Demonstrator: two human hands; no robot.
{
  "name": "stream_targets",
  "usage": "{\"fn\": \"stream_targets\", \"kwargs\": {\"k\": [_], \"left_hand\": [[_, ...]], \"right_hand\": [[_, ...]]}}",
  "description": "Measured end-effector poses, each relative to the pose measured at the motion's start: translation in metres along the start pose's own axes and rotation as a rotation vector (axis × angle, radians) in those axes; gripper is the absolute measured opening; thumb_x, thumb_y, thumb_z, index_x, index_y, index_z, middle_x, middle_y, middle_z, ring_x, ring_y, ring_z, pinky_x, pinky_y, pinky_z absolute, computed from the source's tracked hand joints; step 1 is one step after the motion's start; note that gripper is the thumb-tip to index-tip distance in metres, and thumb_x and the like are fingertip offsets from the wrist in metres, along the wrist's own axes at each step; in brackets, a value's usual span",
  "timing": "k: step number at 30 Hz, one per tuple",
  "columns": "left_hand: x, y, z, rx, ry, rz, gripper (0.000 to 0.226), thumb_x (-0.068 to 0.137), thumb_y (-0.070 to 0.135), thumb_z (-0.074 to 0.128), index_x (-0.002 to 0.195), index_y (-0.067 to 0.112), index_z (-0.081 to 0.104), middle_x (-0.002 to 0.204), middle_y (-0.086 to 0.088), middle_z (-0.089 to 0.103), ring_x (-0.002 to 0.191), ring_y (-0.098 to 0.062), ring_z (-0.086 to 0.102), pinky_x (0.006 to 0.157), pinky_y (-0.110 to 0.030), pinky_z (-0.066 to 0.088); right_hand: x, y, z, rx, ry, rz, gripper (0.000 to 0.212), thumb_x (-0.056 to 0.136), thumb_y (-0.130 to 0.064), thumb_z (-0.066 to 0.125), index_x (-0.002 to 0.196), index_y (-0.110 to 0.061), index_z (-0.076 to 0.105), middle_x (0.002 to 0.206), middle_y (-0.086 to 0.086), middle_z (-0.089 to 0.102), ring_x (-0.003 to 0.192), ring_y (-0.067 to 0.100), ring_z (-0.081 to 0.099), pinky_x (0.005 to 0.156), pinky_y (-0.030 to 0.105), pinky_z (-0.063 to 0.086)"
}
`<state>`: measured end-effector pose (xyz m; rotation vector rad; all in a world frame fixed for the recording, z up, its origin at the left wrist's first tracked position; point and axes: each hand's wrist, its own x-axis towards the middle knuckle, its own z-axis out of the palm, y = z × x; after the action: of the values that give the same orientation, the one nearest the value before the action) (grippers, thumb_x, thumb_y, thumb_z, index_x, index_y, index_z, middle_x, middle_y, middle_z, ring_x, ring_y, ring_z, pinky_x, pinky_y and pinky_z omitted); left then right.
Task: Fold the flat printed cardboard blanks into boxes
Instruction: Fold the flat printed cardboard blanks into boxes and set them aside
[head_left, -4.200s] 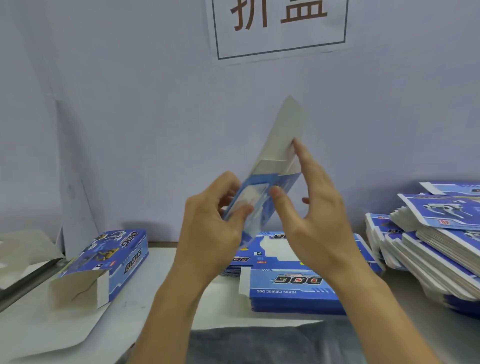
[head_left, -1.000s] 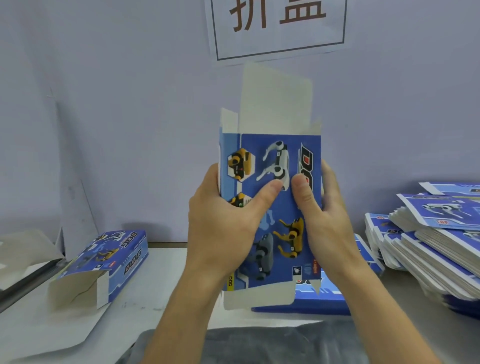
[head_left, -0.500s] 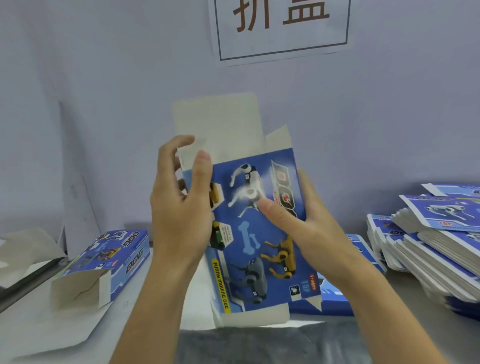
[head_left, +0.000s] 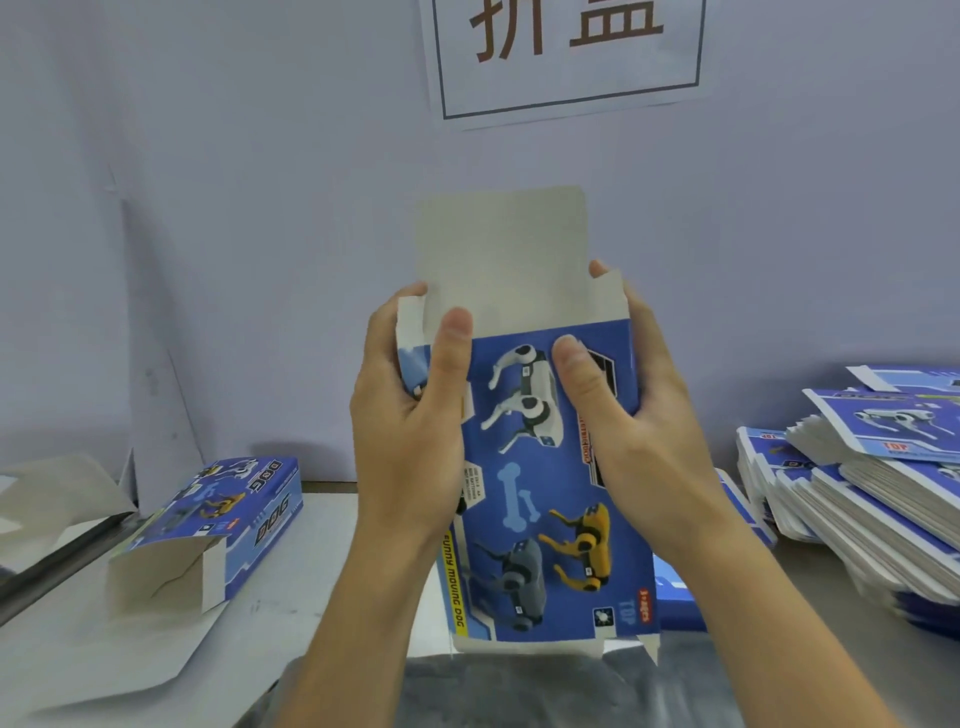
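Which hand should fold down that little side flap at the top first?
Probably the left hand: its thumb already lies beside the small left flap of the box. The right hand grips lower.

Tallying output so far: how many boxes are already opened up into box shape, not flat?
2: one box held upright by the left hand and right hand, one finished box lying on the table at left. None seems hidden.
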<state>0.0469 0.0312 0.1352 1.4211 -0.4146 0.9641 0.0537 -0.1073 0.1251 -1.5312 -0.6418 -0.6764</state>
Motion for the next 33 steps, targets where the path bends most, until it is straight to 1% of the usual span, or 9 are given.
{"fn": "stream_targets", "kwargs": {"k": [3,6,9,14,18,21,24,30,33], "left_hand": [[-0.001,-0.002,0.001,0.034,0.016,0.003,0.045,0.088,0.063,0.055,0.101,0.022,0.069,0.056,0.017,0.051,0.055,-0.003,0.045,0.055,-0.017,0.042],[-0.005,-0.004,0.002,0.033,0.024,-0.023,0.053,0.093,0.061,0.05,0.09,0.01,0.064,0.051,0.008,0.046,0.052,-0.007,0.045,0.052,-0.022,0.043],[-0.006,-0.006,0.001,-0.035,0.028,-0.15,0.053,0.091,0.064,0.041,0.095,0.018,0.068,0.078,-0.02,0.063,0.072,-0.036,0.062,0.069,-0.05,0.053],[0.001,-0.006,-0.004,-0.033,0.057,-0.298,0.041,0.084,0.056,0.042,0.087,0.027,0.071,0.092,-0.006,0.071,0.077,-0.033,0.066,0.069,-0.052,0.054],[0.002,-0.006,-0.003,0.022,0.057,-0.247,0.027,0.095,0.025,0.046,0.076,0.015,0.064,0.065,-0.014,0.053,0.059,-0.021,0.051,0.05,-0.032,0.041],[-0.001,-0.004,-0.002,0.045,0.036,-0.209,0.028,0.096,0.015,0.041,0.078,0.017,0.062,0.059,0.0,0.053,0.057,-0.018,0.051,0.044,-0.025,0.038],[-0.005,0.002,0.004,0.001,-0.027,-0.213,0.018,0.093,0.017,0.042,0.091,0.029,0.055,0.067,0.017,0.061,0.058,-0.018,0.052,0.042,-0.028,0.04],[-0.006,-0.004,0.004,-0.11,-0.056,-0.328,0.053,0.086,0.029,0.048,0.138,0.04,0.043,0.084,-0.003,0.052,0.053,-0.006,0.053,0.049,-0.019,0.044],[-0.002,-0.006,0.001,-0.186,-0.077,-0.355,0.043,0.084,0.024,0.049,0.123,0.036,0.061,0.083,-0.007,0.059,0.071,-0.023,0.056,0.065,-0.039,0.046]], "right_hand": [[-0.002,0.001,-0.001,0.047,-0.023,0.044,0.035,0.097,-0.043,0.056,0.131,-0.041,0.053,0.119,-0.016,0.067,0.112,0.01,0.064,0.095,0.032,0.054],[-0.001,0.001,-0.001,0.083,-0.035,0.05,0.019,0.098,-0.033,0.058,0.117,-0.03,0.059,0.101,-0.019,0.068,0.094,0.005,0.067,0.08,0.02,0.052],[0.004,-0.001,-0.003,0.126,-0.109,0.154,0.032,0.089,-0.046,0.049,0.116,-0.031,0.057,0.095,-0.015,0.072,0.084,0.004,0.068,0.077,0.029,0.05],[0.002,-0.008,-0.005,0.152,-0.157,0.301,0.055,0.083,-0.077,0.027,0.116,-0.05,0.063,0.114,0.005,0.07,0.108,0.025,0.067,0.097,0.053,0.054],[0.004,-0.009,0.007,0.022,-0.016,0.233,0.046,0.099,-0.059,0.034,0.102,-0.024,0.064,0.061,-0.014,0.059,0.057,-0.001,0.056,0.058,0.016,0.05],[0.005,-0.004,0.006,0.051,0.054,0.252,0.027,0.095,-0.039,0.046,0.094,-0.014,0.057,0.052,-0.005,0.045,0.047,0.009,0.044,0.04,0.017,0.038],[0.006,-0.002,0.001,0.078,0.107,0.271,0.024,0.079,-0.039,0.04,0.088,-0.02,0.052,0.052,-0.004,0.041,0.046,0.01,0.042,0.039,0.02,0.036],[0.006,0.004,-0.008,0.198,0.044,0.367,0.04,0.075,-0.045,0.042,0.115,-0.045,0.047,0.058,0.001,0.048,0.056,0.017,0.051,0.054,0.035,0.046],[0.006,0.003,-0.006,0.23,-0.075,0.344,0.042,0.078,-0.046,0.041,0.112,-0.028,0.057,0.081,0.029,0.056,0.069,0.028,0.055,0.068,0.043,0.049]]}}
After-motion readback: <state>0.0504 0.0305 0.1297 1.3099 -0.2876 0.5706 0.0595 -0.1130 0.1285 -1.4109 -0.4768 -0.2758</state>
